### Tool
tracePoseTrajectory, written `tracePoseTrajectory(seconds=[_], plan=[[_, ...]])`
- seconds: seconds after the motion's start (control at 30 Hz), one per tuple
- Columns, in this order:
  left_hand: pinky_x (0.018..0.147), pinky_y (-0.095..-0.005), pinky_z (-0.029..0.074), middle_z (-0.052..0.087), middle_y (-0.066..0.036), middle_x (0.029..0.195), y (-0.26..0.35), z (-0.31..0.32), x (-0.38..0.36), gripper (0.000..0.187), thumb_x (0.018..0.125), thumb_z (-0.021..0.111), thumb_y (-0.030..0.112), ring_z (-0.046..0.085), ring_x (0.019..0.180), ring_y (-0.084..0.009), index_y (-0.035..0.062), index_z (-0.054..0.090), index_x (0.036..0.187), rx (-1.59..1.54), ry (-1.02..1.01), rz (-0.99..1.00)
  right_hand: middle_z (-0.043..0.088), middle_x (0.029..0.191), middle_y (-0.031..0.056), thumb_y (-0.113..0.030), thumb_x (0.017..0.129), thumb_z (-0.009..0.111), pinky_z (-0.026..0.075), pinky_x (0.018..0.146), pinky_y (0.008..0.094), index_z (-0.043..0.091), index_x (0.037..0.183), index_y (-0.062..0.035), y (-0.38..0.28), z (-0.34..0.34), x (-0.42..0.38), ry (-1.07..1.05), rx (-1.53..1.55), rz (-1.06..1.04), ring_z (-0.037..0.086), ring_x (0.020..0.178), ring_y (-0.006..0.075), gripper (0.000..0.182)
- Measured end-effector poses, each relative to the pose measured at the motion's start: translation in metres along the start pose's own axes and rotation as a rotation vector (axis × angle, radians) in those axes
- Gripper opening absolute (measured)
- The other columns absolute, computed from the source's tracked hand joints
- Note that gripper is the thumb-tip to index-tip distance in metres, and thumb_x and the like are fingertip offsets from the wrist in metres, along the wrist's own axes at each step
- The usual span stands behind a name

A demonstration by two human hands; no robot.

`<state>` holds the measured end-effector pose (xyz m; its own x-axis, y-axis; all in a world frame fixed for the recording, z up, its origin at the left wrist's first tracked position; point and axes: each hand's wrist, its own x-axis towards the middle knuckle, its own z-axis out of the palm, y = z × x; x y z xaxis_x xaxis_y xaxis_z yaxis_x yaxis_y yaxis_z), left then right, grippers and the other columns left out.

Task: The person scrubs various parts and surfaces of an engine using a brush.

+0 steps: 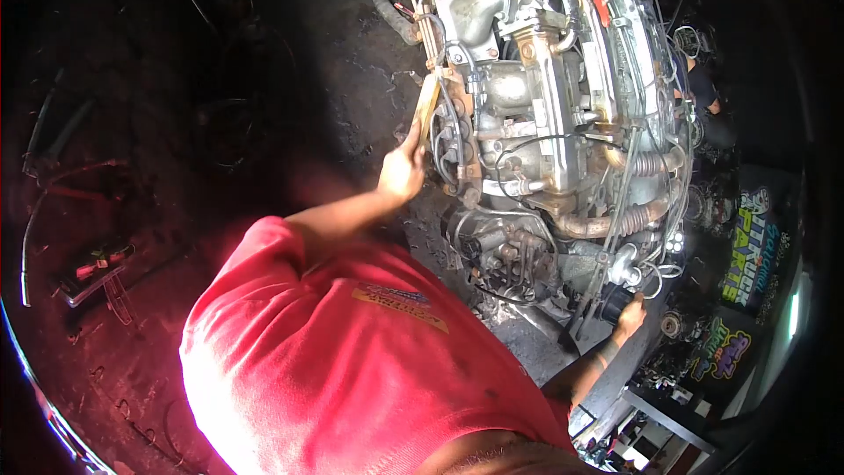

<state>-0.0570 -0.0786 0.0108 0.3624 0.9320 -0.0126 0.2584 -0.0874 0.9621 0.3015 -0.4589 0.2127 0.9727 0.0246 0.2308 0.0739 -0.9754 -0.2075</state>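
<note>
A large engine (519,132) with bare metal pipes, hoses and wires lies before me. My left hand (402,172) is closed around a long yellowish bar (427,105), whose far end reaches the near side of the engine by brackets and thin pipes. What that end touches is too small to tell. At the engine's lower right end, my right hand (629,312) is wrapped around a black cylindrical part (614,303), which looks like an oil filter. It sits just below a bright metal housing (625,266).
Ribbed exhaust pipes (651,211) and loose cables run along the engine's far side. Dark, oily floor (352,79) stretches to the left. A low metal frame (105,286) lies there. A person's arm (712,107) shows beyond the engine. Painted signs (747,246) and a shelf (664,418) stand right.
</note>
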Motion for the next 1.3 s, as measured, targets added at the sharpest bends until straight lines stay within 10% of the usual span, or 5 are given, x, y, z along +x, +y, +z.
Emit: tracePoseTrajectory(seconds=[0.53, 0.73, 0.9, 0.93, 1.3], plan=[[0.095, -0.0287, 0.036, 0.045, -0.019, 0.128, -0.021, -0.060, -0.073, 0.048, 0.091, 0.042, 0.011, 0.050, 0.113, -0.0243, 0.0061, 0.027, 0.136, -0.032, -0.218, -0.215, 0.056, 0.108, 0.0218, -0.037, 0.081, 0.038, 0.038, 0.085, 0.0428, 0.057, 0.106, -0.0030, -0.009, -0.005, -0.010, -0.004, 0.047, -0.023, 0.050, 0.103, 0.0399, 0.046], [0.048, -0.0204, 0.038, 0.050, -0.001, 0.080, 0.010, 0.025, -0.055, 0.050, 0.092, 0.039, 0.009, 0.040, 0.056, -0.0049, 0.0111, 0.022, 0.140, -0.332, -0.182, -0.683, 0.056, 0.106, 0.0241, -0.042, 0.081, 0.038, 0.037, 0.087, 0.0414, 0.058, 0.104, 0.0007, -0.009, -0.009, -0.009, -0.074, 0.022, -0.072, 0.050, 0.104, 0.0393, 0.052], [0.088, -0.0280, 0.042, 0.051, -0.018, 0.120, 0.026, 0.034, -0.046, 0.052, 0.090, 0.035, 0.004, 0.053, 0.103, -0.0237, 0.0013, 0.018, 0.138, -0.551, -0.059, -0.660, 0.058, 0.101, 0.0265, -0.038, 0.084, 0.040, 0.039, 0.083, 0.0392, 0.058, 0.101, 0.0035, 0.006, -0.006, -0.006, -0.023, 0.081, -0.192, 0.055, 0.098, 0.0357, 0.048], [0.036, -0.0261, 0.036, 0.050, -0.003, 0.062, 0.037, 0.021, -0.050, 0.050, 0.093, 0.037, 0.012, 0.037, 0.039, -0.0092, 0.0136, 0.020, 0.140, -0.631, -0.041, -0.740, 0.059, 0.101, 0.0253, -0.038, 0.083, 0.042, 0.039, 0.083, 0.0383, 0.057, 0.102, 0.0039, 0.002, -0.006, -0.009, -0.020, 0.132, -0.151, 0.055, 0.097, 0.0336, 0.048], [0.043, -0.0255, 0.043, 0.059, -0.007, 0.077, 0.008, 0.034, -0.015, 0.038, 0.093, 0.033, 0.010, 0.050, 0.049, -0.0124, 0.0068, 0.034, 0.131, -0.627, 0.029, -0.648, 0.057, 0.103, 0.0251, -0.036, 0.081, 0.041, 0.038, 0.085, 0.0387, 0.057, 0.101, 0.0027, 0.004, -0.001, -0.005, -0.013, 0.230, -0.120, 0.052, 0.101, 0.0381, 0.046]])
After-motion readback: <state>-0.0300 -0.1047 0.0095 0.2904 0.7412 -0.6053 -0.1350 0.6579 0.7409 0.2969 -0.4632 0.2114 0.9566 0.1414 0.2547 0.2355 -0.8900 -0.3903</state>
